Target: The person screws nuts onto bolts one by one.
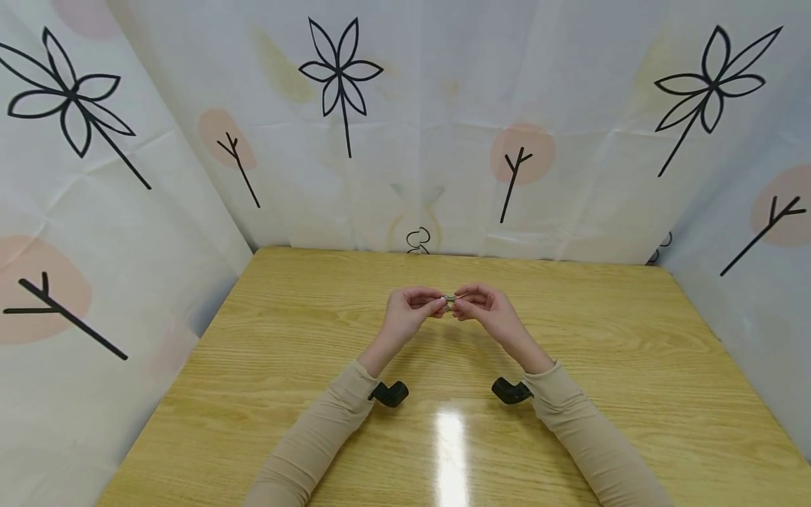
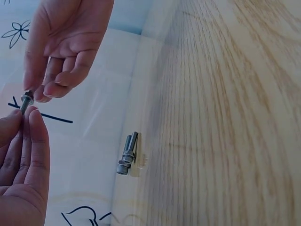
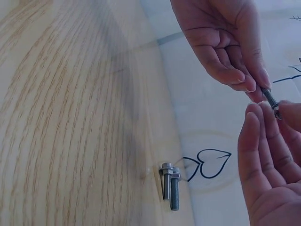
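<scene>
Between the fingertips of both hands is a small metal bolt (image 3: pixel 269 98) with a nut or flange (image 2: pixel 27 99) near one end. My left hand (image 1: pixel 407 310) pinches the threaded end. From the other side, my right hand (image 1: pixel 494 311) pinches the end with the nut or flange; its fingertips hide part of it. The two hands meet at the bolt, held above the table. Below them, two more metal bolts (image 3: pixel 171 186) lie side by side on the wood, heads together, with a ring or nut near the heads.
The light wood table (image 1: pixel 285 338) runs out to both sides of the arms. White curtains (image 1: pixel 405 105) with drawn flowers and twigs stand along its back and sides. Black wrist devices (image 1: pixel 389 394) sit at both sleeve cuffs.
</scene>
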Motion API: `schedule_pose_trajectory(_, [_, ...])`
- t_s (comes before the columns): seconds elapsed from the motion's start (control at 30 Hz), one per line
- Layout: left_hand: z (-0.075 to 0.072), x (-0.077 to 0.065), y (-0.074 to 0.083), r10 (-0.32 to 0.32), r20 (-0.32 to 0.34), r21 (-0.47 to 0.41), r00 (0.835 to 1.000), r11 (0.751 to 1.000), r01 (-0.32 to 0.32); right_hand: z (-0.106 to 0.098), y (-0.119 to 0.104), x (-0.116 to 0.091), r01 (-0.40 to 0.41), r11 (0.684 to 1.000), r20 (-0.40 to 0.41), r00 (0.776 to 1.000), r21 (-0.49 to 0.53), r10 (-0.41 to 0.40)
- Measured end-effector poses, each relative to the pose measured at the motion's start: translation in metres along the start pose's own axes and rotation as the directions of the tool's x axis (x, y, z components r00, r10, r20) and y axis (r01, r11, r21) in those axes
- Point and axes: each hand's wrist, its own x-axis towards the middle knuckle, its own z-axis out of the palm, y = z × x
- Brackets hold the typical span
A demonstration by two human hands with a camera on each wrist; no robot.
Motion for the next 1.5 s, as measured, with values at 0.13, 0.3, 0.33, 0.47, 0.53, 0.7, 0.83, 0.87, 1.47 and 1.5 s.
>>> schedule_pose_trajectory(0.13, [-0.0006,-0.0007,-0.0003,-0.009,-0.007,0.006,1.0,1.0,0.009,-0.0001,0.0028,0.0013,0.021,1.0,0.001,1.0,-0.023,-0.021])
schedule_pose_trajectory(0.3, [-0.0017,-0.0012,-0.0013,0.0,-0.004,0.027,1.0,1.0,0.0,0.0021,0.0038,0.0042,0.001,0.993,0.001,1.0,-0.117,-0.001])
schedule_pose_trajectory(0.33, [-0.0019,-0.0011,-0.0015,0.0,-0.005,0.026,1.0,1.0,0.0,0.0027,0.0033,0.0044,-0.005,0.993,0.0,1.0,-0.121,0.005])
schedule_pose_trajectory(0.47, [-0.0022,-0.0005,-0.0004,0.0,-0.01,0.024,1.0,1.0,0.0,0.004,0.0004,0.003,-0.005,0.999,-0.013,1.0,-0.051,0.005])
schedule_pose_trajectory(0.53, [-0.0024,-0.0004,0.0005,0.001,-0.013,0.021,1.0,1.0,-0.001,0.004,-0.0002,0.0019,0.011,1.0,-0.012,1.0,0.008,-0.011])
schedule_pose_trajectory(0.7, [-0.003,-0.0007,0.001,0.004,-0.006,0.017,1.0,1.0,-0.004,0.0034,0.0007,0.0011,0.031,0.996,0.007,0.999,0.079,-0.031])
schedule_pose_trajectory(0.83, [-0.0029,-0.0008,0.0012,0.013,0.007,0.032,1.0,0.999,-0.014,0.003,0.0007,0.0024,0.02,1.0,0.003,1.0,0.019,-0.02])
schedule_pose_trajectory(0.87, [-0.0028,-0.0008,0.0013,0.015,0.009,0.036,1.0,0.999,-0.015,0.0032,0.0002,0.0026,0.013,1.0,0.003,1.0,-0.002,-0.013])
schedule_pose_trajectory(1.47, [-0.0017,-0.002,0.0015,0.014,0.003,0.023,1.0,1.0,-0.014,0.0047,0.0033,0.0013,0.037,0.999,-0.005,0.999,-0.028,-0.037])
schedule_pose_trajectory(1.5, [-0.0015,-0.0022,0.0015,0.014,0.004,0.024,1.0,1.0,-0.014,0.0047,0.0029,0.0014,0.024,0.998,-0.004,1.0,-0.05,-0.025])
